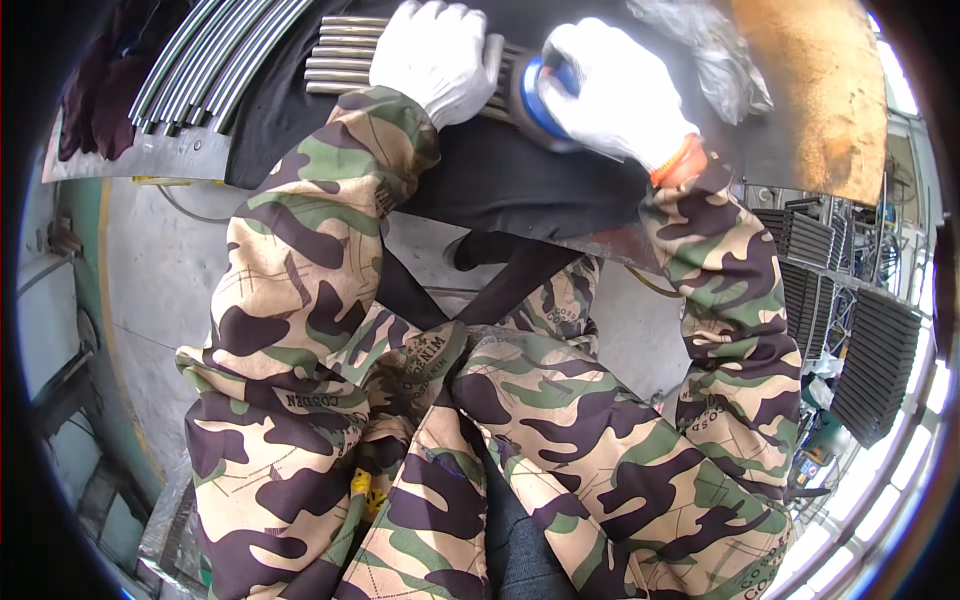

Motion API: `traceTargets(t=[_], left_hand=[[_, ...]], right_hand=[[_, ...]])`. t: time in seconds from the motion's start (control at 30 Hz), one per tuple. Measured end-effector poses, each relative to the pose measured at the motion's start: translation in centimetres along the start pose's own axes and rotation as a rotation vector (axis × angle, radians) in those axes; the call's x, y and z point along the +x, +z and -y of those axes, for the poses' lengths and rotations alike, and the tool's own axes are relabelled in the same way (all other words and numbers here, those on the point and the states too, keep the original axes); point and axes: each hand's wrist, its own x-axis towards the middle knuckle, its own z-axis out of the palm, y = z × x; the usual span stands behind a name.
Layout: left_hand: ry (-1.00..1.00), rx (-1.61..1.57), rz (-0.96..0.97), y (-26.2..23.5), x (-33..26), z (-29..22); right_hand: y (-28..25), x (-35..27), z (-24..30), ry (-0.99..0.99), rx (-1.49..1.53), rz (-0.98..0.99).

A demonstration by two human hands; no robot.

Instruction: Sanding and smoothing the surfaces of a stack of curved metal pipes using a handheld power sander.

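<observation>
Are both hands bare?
No: the left hand and the right hand each wear a white glove, the left pressing on metal rods.

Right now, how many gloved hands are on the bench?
2. The left hand presses flat on a row of metal rods; the right hand grips a round blue tool beside it. No other hands show.

A metal workshop: steel rods [215, 60] on a workbench [820, 90], stacked metal grilles [875, 360] nearby.
</observation>
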Motion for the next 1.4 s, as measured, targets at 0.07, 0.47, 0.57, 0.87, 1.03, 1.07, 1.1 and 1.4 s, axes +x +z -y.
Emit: traceTargets(t=[0.07, 0.47, 0.57, 0.87, 1.03, 1.07, 1.1, 1.4], left_hand=[[-0.062, 0.041, 0.001, 0.4, 0.2, 0.3], [-0.168, -0.007, 0.047, 0.4, 1.6, 0.0], [-0.095, 0.038, -0.117, 0.5, 1.8, 0.0], [-0.097, 0.010, -0.082, 0.8, 2.1, 0.5], [-0.076, 0.018, -0.120, 0.9, 2.1, 0.4], [-0.066, 0.011, -0.116, 0.7, 2.1, 0.3], [-0.080, -0.004, -0.089, 0.6, 2.2, 0.3], [-0.029, -0.019, -0.075, 0.6, 2.7, 0.3]], right_hand=[[0.1, 0.6, -0.3, 0.001, -0.023, 0.018], [-0.5, 0.1, -0.3, 0.086, -0.037, 0.075], [-1.7, 1.7, 0.0, 0.034, -0.048, -0.007], [-1.7, 1.9, 0.5, 0.070, -0.045, -0.004], [-1.6, 1.9, 0.5, 0.070, -0.025, -0.017], [-1.6, 1.9, 0.3, 0.082, -0.025, -0.006], [-1.5, 1.9, 0.0, 0.096, -0.025, 0.005], [-1.3, 0.8, -1.8, 0.062, -0.022, -0.080]])
